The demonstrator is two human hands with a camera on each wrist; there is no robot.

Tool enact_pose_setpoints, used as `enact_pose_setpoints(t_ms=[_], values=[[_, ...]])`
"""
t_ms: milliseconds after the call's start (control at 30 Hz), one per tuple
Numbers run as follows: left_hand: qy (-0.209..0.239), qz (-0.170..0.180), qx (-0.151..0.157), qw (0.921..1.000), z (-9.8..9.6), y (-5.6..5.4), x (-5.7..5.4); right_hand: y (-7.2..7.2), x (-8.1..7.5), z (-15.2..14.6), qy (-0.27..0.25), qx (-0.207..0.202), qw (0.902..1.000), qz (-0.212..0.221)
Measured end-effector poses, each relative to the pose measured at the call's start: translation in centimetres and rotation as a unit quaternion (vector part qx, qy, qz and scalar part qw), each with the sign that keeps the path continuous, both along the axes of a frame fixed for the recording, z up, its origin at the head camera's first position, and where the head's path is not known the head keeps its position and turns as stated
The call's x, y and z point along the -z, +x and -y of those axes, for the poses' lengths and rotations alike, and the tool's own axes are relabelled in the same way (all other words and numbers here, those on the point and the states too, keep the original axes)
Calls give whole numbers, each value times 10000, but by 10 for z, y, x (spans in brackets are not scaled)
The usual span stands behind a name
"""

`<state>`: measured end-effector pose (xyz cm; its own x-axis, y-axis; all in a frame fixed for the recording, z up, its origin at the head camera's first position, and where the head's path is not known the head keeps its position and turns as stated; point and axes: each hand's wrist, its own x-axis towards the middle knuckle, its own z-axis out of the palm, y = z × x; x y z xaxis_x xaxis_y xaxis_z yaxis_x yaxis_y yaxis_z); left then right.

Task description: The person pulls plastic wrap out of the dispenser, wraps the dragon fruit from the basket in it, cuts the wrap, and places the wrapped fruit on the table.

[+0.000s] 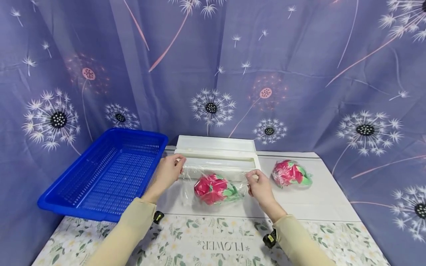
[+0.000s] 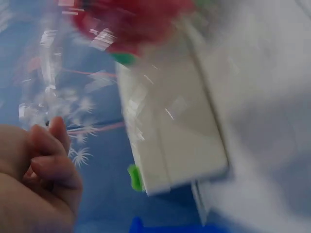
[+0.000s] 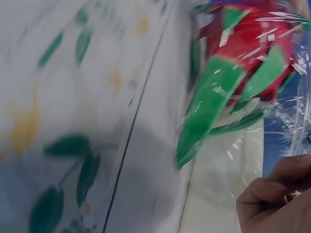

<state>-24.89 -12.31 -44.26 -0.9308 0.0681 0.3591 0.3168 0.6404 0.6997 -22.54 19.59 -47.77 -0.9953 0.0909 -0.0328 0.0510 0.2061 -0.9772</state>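
Observation:
Between my two hands stretches a sheet of clear plastic wrap (image 1: 188, 188), lying over a red dragon fruit with green leaf tips (image 1: 213, 189). My left hand (image 1: 170, 170) pinches one corner of the wrap, thumb against curled fingers, and my right hand (image 1: 261, 188) pinches the opposite side. Shiny folds of film run from the left fingers in the left wrist view. In the right wrist view the green tips (image 3: 214, 107) show through the wrap. Just behind the fruit stands a long white wrap box (image 1: 217, 173) with its lid (image 1: 216, 143) raised and a roll (image 1: 219, 163) inside.
A second dragon fruit (image 1: 291, 173), covered in clear film, lies on the right of the table. At the left is a large blue plastic basket (image 1: 113, 210). A floral cloth (image 1: 219, 229) covers the table front, and a blue dandelion curtain (image 1: 199, 66) hangs behind.

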Motion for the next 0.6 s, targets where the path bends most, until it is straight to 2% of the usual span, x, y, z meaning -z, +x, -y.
enact_pose_setpoints(t_ms=[67,100,200,300,367,400,433,500,600], values=[[-806,-591,-55,9950,-4,-4,7,-2,3,2,619,76,9980,-116],[-1253,-894,-81,9881,-6,-5,11,-3,4,3,818,73,9965,-140],[-2375,-1606,53,9580,-11,-11,25,-4,9,5,1161,-6,9932,-105],[-3038,-2037,204,9305,-18,-15,34,-1,13,4,1378,-79,9904,-20],[-3283,-2259,248,9168,-22,-18,37,1,16,4,1473,-96,9890,48],[-3300,-2334,244,9144,-23,-20,37,2,17,3,1516,-102,9883,88],[-3263,-2349,218,9154,-24,-21,38,3,18,3,1546,-109,9878,125],[-3120,-2324,94,9212,-25,-24,38,4,19,2,1520,-114,9881,201],[-2780,-2213,8,9347,-24,-28,39,5,19,1,1375,-70,9901,287]])
